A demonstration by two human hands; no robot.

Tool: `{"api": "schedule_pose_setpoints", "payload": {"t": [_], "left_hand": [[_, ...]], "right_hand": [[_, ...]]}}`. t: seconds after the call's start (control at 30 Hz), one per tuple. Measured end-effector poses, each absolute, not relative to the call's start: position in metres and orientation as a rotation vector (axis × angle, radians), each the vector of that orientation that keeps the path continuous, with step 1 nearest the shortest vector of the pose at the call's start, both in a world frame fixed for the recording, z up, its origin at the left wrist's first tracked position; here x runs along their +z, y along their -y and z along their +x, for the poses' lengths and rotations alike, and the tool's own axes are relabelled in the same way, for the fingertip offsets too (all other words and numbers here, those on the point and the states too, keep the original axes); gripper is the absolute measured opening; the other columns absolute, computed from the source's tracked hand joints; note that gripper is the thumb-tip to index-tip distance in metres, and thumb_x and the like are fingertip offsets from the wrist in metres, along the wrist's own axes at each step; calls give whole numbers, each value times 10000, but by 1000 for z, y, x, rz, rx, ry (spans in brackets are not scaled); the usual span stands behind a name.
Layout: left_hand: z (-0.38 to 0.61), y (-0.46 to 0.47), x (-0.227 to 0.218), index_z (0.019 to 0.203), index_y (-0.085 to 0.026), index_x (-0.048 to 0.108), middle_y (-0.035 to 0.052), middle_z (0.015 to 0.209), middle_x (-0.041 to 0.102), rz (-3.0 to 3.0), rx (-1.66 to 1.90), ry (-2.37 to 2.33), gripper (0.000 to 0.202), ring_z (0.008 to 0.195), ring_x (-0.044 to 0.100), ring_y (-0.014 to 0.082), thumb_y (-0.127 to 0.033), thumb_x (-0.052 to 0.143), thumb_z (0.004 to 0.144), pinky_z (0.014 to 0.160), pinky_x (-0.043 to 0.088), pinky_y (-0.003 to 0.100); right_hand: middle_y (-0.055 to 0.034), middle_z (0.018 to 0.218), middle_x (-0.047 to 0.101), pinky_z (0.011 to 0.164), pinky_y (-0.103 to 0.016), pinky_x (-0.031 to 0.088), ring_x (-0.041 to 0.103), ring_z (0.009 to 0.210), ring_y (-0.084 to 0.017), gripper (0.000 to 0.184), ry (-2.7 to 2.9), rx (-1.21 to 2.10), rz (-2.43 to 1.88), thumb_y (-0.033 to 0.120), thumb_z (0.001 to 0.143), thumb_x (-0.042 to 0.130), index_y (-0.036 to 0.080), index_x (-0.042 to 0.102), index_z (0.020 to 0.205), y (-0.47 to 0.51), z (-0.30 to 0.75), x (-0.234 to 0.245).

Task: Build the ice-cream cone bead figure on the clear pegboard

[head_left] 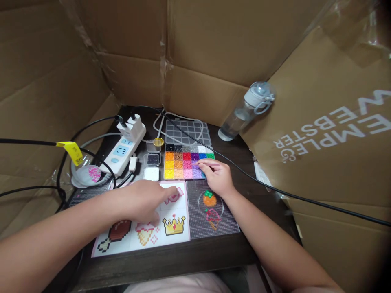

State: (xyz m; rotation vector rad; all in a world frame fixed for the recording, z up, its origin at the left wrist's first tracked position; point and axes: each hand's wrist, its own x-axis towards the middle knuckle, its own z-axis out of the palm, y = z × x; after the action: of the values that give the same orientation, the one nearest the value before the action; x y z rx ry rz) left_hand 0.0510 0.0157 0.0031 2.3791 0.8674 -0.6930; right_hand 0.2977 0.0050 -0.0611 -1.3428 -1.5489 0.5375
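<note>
My left hand (146, 199) rests over a printed pixel-pattern sheet (155, 243), index finger stretched onto the pink candy picture (174, 197) and thumb apart, near the ice cream picture (144, 236). Nothing shows in it. In my right hand (217, 177) a thin pink tool (210, 164) is pinched, its tip over the purple beads of a sectioned bead box (186, 179); its exact kind is too small to tell. Below that hand, a clear pegboard (195, 219) carries an orange bead persimmon (209, 198) and a partly filled bead ice cream cone (213, 219).
Left of the bead box stand small cases of black beads (152, 159) and white beads (151, 174). A power strip (124, 152), cables and a dish of pink beads (94, 174) lie further left. A water bottle (241, 116) stands back right. Cardboard walls (207, 44) enclose the table.
</note>
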Motion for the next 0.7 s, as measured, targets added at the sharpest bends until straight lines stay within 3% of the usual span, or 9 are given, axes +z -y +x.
{"api": "schedule_pose_setpoints", "payload": {"t": [0.7], "left_hand": [[51, -17, 3, 1466, -300, 498, 152, 1051, 745, 2360, -701, -874, 793, 912, 707, 373, -357, 683, 698, 730, 510, 419]], "right_hand": [[-44, 868, 827, 826, -352, 634, 785, 841, -220, 170, 1477, 573, -1425, 281, 867, 677, 239, 829, 804, -5, 300, -59]]}}
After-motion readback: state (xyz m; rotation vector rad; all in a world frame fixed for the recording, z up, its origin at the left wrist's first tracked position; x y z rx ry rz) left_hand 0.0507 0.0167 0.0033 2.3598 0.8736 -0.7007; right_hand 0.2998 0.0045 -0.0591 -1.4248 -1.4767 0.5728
